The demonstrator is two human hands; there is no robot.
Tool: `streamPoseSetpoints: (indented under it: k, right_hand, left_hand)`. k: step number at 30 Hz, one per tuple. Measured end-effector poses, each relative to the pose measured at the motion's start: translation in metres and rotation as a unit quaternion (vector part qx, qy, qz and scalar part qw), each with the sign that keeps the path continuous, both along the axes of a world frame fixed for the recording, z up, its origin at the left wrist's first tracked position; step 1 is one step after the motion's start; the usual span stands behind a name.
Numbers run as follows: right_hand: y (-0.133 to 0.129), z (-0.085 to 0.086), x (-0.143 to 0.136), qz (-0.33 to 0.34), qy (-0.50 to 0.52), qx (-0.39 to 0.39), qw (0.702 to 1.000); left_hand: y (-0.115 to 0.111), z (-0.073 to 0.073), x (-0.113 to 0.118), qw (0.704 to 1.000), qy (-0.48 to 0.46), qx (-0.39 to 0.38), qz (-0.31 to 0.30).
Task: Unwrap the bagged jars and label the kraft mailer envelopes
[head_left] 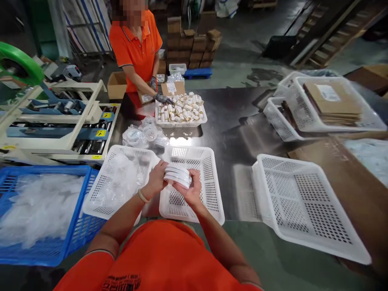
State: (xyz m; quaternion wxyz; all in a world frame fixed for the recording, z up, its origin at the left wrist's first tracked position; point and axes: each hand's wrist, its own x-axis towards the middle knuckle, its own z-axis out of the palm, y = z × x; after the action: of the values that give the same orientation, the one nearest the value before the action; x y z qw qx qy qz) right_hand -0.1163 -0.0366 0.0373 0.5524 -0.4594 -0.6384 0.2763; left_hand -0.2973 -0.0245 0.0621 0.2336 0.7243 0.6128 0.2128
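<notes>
Between my two hands is a short stack of round white lids or discs [177, 175], held tilted above a white perforated basket [211, 194]. My left hand [157, 178] closes on the stack's left end. The fingers of my right hand [192, 188] wrap its right end and underside. What the discs are exactly I cannot make out. To the left, another white basket [97, 202] holds clear plastic bags [123, 178]. Behind it, plastic-wrapped round white pieces [142, 135] lie on the dark table [224, 121].
Across the table a co-worker in orange [136, 48] reaches a gloved hand into a basket of small white-and-gold pieces [182, 111]. A blue crate [60, 250] and a roller machine [91, 133] stand left. At right are a white basket [303, 202] and stacked baskets with cardboard [333, 101].
</notes>
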Motion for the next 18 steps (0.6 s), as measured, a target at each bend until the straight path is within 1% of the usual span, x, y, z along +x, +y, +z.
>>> streamPoseSetpoints:
  k: [2,3,5,7,9,11,13,14,15,16,18]
  right_hand:
    - [0.005,-0.012,0.002,-0.017,-0.103,0.018,0.994]
    - [0.007,-0.016,0.004,-0.016,-0.164,0.027,0.986]
    - [0.011,-0.018,0.007,-0.013,-0.293,0.037,0.955]
    - [0.015,-0.013,0.003,-0.014,-0.400,0.025,0.916]
    - [0.022,-0.004,-0.007,-0.002,-0.476,0.001,0.879]
    - [0.033,0.003,-0.018,0.005,-0.523,-0.035,0.852]
    - [0.047,0.009,-0.024,-0.003,-0.545,-0.084,0.834]
    - [0.055,0.011,-0.024,0.001,-0.543,-0.100,0.833]
    - [0.061,0.013,-0.021,0.013,-0.531,-0.101,0.841]
    - [0.068,0.015,-0.016,0.029,-0.508,-0.082,0.857]
    - [0.077,0.017,-0.001,0.045,-0.428,-0.002,0.902]
  left_hand:
    - [-0.001,-0.004,0.004,0.999,-0.037,-0.005,0.010]
    - [-0.001,-0.005,0.007,0.999,-0.043,-0.008,0.020]
    - [-0.003,-0.006,0.014,0.998,-0.044,-0.019,0.039]
    - [-0.004,-0.004,0.022,0.998,-0.039,-0.031,0.044]
    - [-0.003,0.000,0.030,0.998,-0.033,-0.042,0.025]
    - [0.001,0.003,0.036,0.998,-0.041,-0.050,0.004]
    - [0.011,0.006,0.038,0.997,-0.058,-0.056,-0.013]
    - [0.019,0.008,0.036,0.996,-0.063,-0.059,-0.018]
    - [0.028,0.010,0.034,0.996,-0.066,-0.060,-0.019]
    - [0.040,0.013,0.029,0.996,-0.064,-0.061,-0.016]
    - [0.067,0.021,0.012,0.997,-0.056,-0.055,0.004]
